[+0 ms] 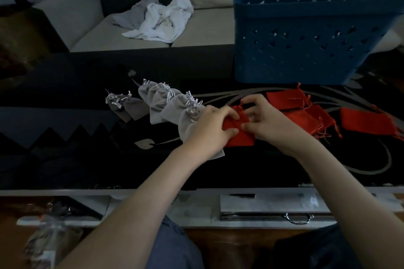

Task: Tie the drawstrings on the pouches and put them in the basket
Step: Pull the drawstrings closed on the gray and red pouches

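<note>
Bare forearms (150, 194), grey-blue garment (175, 246) over knee

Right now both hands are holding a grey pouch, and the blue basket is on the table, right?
Not quite. The head view shows the left hand and right hand holding a red pouch, not a grey one. The grey pouches lie untouched to the left. The blue basket is on the table.

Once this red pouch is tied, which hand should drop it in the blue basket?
Right, probably. The right hand pinches the red pouch and lies on the same side as the blue basket, which stands beyond it. The left hand also holds the pouch but would have to cross over.
</note>
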### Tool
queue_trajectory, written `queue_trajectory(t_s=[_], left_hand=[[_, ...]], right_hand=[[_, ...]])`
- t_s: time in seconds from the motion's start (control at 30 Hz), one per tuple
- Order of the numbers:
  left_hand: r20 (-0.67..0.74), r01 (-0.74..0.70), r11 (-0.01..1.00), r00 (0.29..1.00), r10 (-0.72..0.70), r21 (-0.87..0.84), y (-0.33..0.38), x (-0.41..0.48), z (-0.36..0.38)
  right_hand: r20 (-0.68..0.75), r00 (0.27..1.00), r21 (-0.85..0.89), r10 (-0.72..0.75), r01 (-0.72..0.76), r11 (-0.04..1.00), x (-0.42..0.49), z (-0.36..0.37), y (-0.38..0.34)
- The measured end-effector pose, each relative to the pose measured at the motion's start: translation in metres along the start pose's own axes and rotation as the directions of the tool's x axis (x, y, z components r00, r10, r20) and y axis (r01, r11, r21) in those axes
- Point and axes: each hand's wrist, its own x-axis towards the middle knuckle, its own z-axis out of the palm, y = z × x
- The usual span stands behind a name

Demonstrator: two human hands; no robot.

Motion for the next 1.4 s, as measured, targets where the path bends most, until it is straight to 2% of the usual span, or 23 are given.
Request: queue_trajectory(t_s=[0.1,0.23,0.37,0.47,0.53,0.73,0.8,0.83,0.93,1.0,1.1,1.2,1.27,1.33,1.4], left_hand=[[0.047,-0.011,0.982,0.999,0.002,0.189,0.002,-0.002,0.006],[0.054,-0.108,0.906,0.994,0.094,0.409,-0.001,-0.003,0.012],[0.075,-0.135,0.872,0.991,0.113,0.47,-0.004,0.0,0.02],[0.072,-0.128,0.865,0.992,0.106,0.486,-0.007,0.005,0.025],[0.065,-0.12,0.88,0.993,0.102,0.46,-0.003,0.008,0.028],[-0.127,-0.137,0.907,0.971,0.203,0.399,0.012,0.009,0.036],[-0.094,-0.182,0.918,0.969,0.228,0.352,0.013,0.01,0.039],[-0.059,-0.198,0.927,0.972,0.228,0.317,0.014,0.011,0.041],[0.062,-0.202,0.951,0.979,0.192,0.236,0.022,0.011,0.047],[0.134,-0.186,0.957,0.978,0.159,0.223,0.026,0.011,0.049],[0.23,-0.156,0.968,0.967,0.109,0.195,0.028,0.009,0.051],[0.21,-0.148,0.974,0.971,0.111,0.169,0.027,0.007,0.05],[0.197,-0.148,0.979,0.973,0.12,0.136,0.027,0.007,0.048],[0.189,-0.162,0.981,0.972,0.139,0.111,0.025,0.007,0.048],[0.157,-0.158,0.985,0.977,0.146,0.064,0.024,0.007,0.046]], right_hand=[[-0.022,0.998,-0.328,-0.061,0.05,0.943,0.006,0.006,0.009],[-0.052,0.996,-0.421,-0.077,0.049,0.906,0.009,0.008,0.012],[-0.029,0.999,-0.606,-0.037,0.012,0.795,0.007,0.014,0.011],[-0.109,0.993,-0.631,-0.045,-0.034,0.775,0.003,0.008,0.009],[-0.174,0.984,-0.631,-0.044,-0.077,0.772,0.001,0.0,0.011],[-0.301,0.953,-0.721,0.011,-0.235,0.652,-0.015,-0.014,0.023],[-0.33,0.942,-0.731,0.058,-0.294,0.615,-0.017,-0.02,0.028],[-0.338,0.937,-0.711,0.085,-0.313,0.63,-0.017,-0.023,0.03],[-0.34,0.935,-0.573,0.098,-0.289,0.767,-0.015,-0.036,0.033],[-0.345,0.935,-0.515,0.086,-0.266,0.815,-0.016,-0.045,0.033],[-0.38,0.914,-0.527,0.142,-0.34,0.779,-0.021,-0.05,0.036],[-0.45,0.87,-0.629,0.201,-0.469,0.62,-0.023,-0.051,0.037],[-0.467,0.864,-0.681,0.188,-0.487,0.547,-0.023,-0.053,0.037],[-0.464,0.871,-0.681,0.161,-0.467,0.564,-0.022,-0.054,0.036],[-0.454,0.882,-0.634,0.13,-0.422,0.648,-0.02,-0.053,0.034]])
